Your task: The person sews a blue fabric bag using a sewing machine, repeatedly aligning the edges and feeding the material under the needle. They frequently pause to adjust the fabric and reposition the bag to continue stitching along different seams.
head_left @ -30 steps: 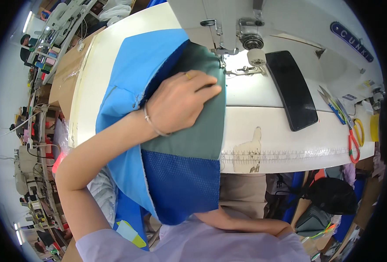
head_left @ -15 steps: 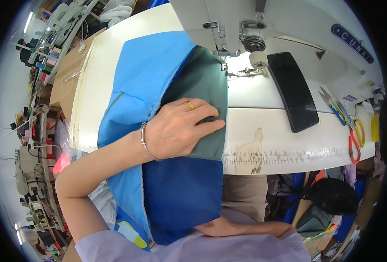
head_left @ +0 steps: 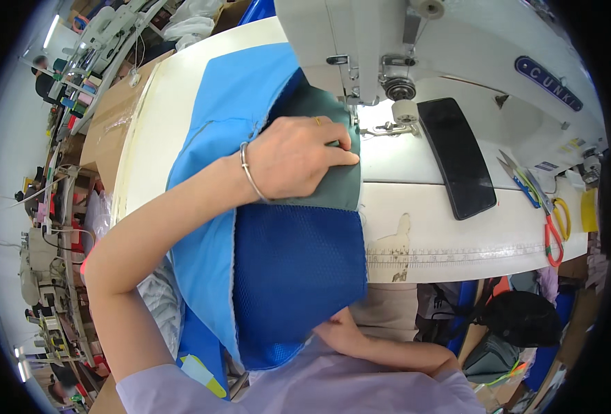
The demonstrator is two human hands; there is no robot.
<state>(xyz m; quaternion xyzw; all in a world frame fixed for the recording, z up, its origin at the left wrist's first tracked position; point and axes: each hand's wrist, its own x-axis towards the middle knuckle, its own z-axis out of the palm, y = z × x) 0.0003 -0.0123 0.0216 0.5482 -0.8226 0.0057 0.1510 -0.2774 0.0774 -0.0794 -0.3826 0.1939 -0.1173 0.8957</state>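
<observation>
A sewn fabric piece lies under the sewing machine (head_left: 353, 48), with a grey-green panel (head_left: 333, 196), a dark blue mesh panel (head_left: 298, 269) and a light blue panel (head_left: 233, 83) folded out to the left. My left hand (head_left: 295, 155) bears down on the grey-green panel, fingers curled and thumb near its right edge, just below the presser foot (head_left: 354, 117). At the mesh's lower right edge, my right hand (head_left: 340, 332) closes on the fabric; its fingertips are partly hidden by it. The near part of the mesh hangs over the table edge.
Right of the needle a black phone (head_left: 457, 159) lies on the white table (head_left: 388, 200). Scissors (head_left: 547, 214) with red and yellow handles rest farther right. A printed ruler strip (head_left: 450, 256) runs along the front edge. Bags and a black cap-like item (head_left: 523, 317) sit below.
The fabric has moved away from me toward the presser foot, and both hands have moved with it. Less of the grey-green panel shows below the machine. My right hand is more visible.
</observation>
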